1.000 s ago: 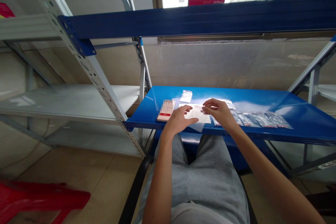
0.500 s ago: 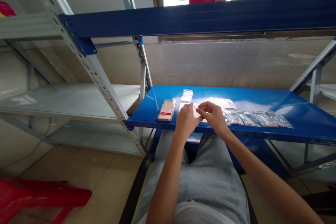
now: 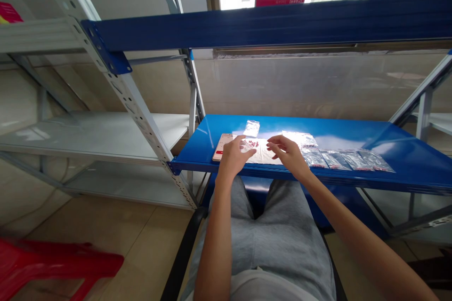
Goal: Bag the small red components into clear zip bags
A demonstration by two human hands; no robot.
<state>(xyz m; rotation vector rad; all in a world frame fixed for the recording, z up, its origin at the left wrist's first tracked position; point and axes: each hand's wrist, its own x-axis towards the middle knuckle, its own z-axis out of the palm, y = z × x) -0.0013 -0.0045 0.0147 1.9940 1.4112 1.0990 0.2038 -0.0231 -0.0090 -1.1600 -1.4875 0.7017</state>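
Observation:
On the front edge of the blue shelf lies a white cloth [image 3: 263, 155] with several small red pieces [image 3: 253, 144] on it, too small to name. My left hand [image 3: 231, 156] is over the cloth's left side, thumb and forefinger apart, beside the red pieces. Whether it touches a clear film there, I cannot make out. At the cloth's right side is my right hand [image 3: 286, 149], its fingers loosely bent and apart, with nothing visible in them. A beige card-like stack [image 3: 221, 146] with a red mark lies left of the cloth, partly behind my left hand.
Behind the cloth lies a small clear bag [image 3: 252, 128]. Several clear bags [image 3: 335, 160] with reddish contents lie in a row to the right on the blue shelf [image 3: 416, 160]. A blue beam [image 3: 264, 30] crosses above. A red stool [image 3: 60, 263] stands at lower left.
My hands have moved apart, the left one going left over the beige stack's edge. The red pieces on the cloth have come into view.

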